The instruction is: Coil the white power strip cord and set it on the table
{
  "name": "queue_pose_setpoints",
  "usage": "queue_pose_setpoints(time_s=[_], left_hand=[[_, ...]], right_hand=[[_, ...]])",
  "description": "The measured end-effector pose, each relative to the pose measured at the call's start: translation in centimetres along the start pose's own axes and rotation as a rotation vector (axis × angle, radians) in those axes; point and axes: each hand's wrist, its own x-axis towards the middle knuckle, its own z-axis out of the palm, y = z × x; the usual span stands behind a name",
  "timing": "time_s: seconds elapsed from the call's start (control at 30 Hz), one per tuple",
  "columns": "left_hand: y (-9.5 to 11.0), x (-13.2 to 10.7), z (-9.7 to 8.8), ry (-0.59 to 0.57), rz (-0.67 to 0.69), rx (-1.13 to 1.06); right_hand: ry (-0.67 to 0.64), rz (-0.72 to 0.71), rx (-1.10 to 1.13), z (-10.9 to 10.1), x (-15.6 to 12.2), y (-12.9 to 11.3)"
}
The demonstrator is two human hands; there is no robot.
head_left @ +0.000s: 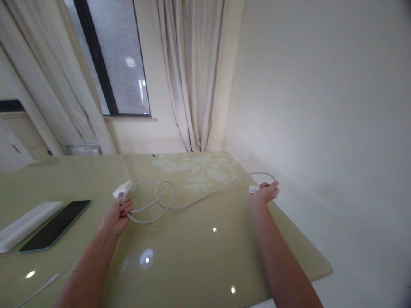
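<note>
A white cable (192,200) lies across the glossy green table (192,256), looped near the middle. My left hand (117,214) is closed on the cable's left end, just below a white plug block (122,188). My right hand (266,192) is closed on the cable's other end near the table's right edge, where a small white plug (253,188) shows and the cable arcs over the edge.
A dark tablet (56,225) and a white flat keyboard-like object (25,222) lie at the left. A thin white object (41,288) sits near the front left. The wall stands close on the right; curtains (189,72) and a window (112,55) are behind.
</note>
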Motion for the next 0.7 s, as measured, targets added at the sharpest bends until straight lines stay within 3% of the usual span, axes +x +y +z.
queue_pose_setpoints(time_s=[0.2, 0.33, 0.57, 0.7], left_hand=[[-1.0, -0.5, 0.5, -0.086, 0.035, 0.020], [-1.8, -1.4, 1.0, -0.184, 0.078, 0.113], [-3.2, -2.7, 2.0, -0.309, -0.091, -0.026], [-3.6, -3.3, 2.3, -0.305, -0.157, -0.112]], right_hand=[[-0.289, 0.052, -0.018, 0.7, -4.8, 0.8], [-0.573, 0.099, -0.027, 0.7, -9.0, 1.6], [-1.141, 0.230, -0.104, -0.4, -14.7, 2.3], [-1.381, 0.195, -0.214, -1.1, -16.1, 2.4]])
